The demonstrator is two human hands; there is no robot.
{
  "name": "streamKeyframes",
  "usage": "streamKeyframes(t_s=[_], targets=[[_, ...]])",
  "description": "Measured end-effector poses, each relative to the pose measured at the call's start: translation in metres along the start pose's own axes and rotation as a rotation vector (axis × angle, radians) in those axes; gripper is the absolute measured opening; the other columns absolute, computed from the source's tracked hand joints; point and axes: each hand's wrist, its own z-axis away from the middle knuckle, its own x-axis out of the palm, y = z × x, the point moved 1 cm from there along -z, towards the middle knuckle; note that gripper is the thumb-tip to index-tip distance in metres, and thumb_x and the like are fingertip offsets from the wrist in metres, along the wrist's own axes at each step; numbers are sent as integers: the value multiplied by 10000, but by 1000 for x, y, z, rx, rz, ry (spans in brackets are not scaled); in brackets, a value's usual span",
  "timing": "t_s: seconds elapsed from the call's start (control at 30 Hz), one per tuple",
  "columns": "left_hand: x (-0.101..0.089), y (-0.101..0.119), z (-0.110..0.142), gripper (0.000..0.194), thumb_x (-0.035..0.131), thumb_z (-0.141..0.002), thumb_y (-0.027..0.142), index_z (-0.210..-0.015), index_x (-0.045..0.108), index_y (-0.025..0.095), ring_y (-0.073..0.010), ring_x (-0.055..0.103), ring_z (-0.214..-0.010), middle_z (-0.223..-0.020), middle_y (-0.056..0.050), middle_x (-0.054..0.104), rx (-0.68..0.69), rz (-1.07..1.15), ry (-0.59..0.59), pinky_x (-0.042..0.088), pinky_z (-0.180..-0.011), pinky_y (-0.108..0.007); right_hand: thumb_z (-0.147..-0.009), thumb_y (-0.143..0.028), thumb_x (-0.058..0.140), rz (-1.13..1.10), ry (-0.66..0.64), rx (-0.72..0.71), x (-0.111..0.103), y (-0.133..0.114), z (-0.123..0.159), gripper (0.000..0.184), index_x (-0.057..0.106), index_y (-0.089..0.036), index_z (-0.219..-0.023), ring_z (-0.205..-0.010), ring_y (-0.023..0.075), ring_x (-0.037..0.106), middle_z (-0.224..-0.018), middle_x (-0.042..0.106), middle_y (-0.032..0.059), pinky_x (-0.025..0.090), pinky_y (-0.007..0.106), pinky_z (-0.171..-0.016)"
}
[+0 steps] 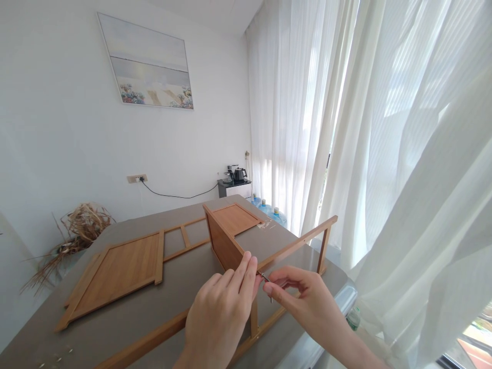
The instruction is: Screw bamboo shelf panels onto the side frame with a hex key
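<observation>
In the head view, a small metal piece [265, 277] sits at the corner of an upright wooden frame [298, 248], between the two hands. Its visible upper part slants from the corner down toward the right hand [295, 289], and a thin end shows below the fingertips; whether it is a bolt or a key is too small to tell. It lies just to the left of the right hand's fingertips and just to the right of the left hand's

The right hand pinches the metal piece between thumb and forefinger, its other fingers curled loosely behind. The left hand [220, 307] lies over the corner with its fingers straight and pressed together, touching the wood; its thumb is hidden, so one cannot tell whether it grips from below. A standing board [226, 241] runs away from this corner across the table [188, 279], while a flat panel [125, 271] lies to the left, well apart from both hands
</observation>
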Motion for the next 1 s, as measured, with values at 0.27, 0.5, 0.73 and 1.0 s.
streamKeyframes(t_s=[0.27, 0.5, 0.73, 1.0], targets=[[1, 0, 1, 297, 479, -971, 170, -1196, 659, 99, -141, 641, -652, -1181, -115, 713, -9, -4, -11, 435, -557, -318, -877, -459, 668, -216, -97, 48, 10, 3, 4, 270, 698, -191, -881, -744, 159, 689, -800, 734, 33, 567, 228, -710], [0, 1, 0, 282, 501, -970, 185, -1177, 670, 97, -145, 645, -660, -1173, -118, 716, -21, 3, 9, 428, -556, -318, -934, -395, 606, 0, -41, -22, 7, 5, 13, 200, 698, -221, -899, -735, 145, 680, -810, 722, 16, 550, 183, -610], [1, 1, 0, 274, 533, -959, 208, -1167, 680, 104, -142, 651, -673, -1180, -118, 713, -23, 1, 13, 435, -561, -312, -973, -235, 556, 463, 93, -547, -13, 7, 5, 166, 699, -250, -1055, -767, 156, 633, -886, 689, 43, 523, 263, -658], [2, 1, -1, 274, 512, -963, 183, -1162, 685, 108, -130, 636, -641, -1164, -100, 722, -18, -5, 18, 429, -547, -312, -976, -173, 540, 612, 15, -698, -24, 1, -4, 188, 667, -232, -1101, -768, 151, 604, -929, 683, 45, 476, 298, -693]])
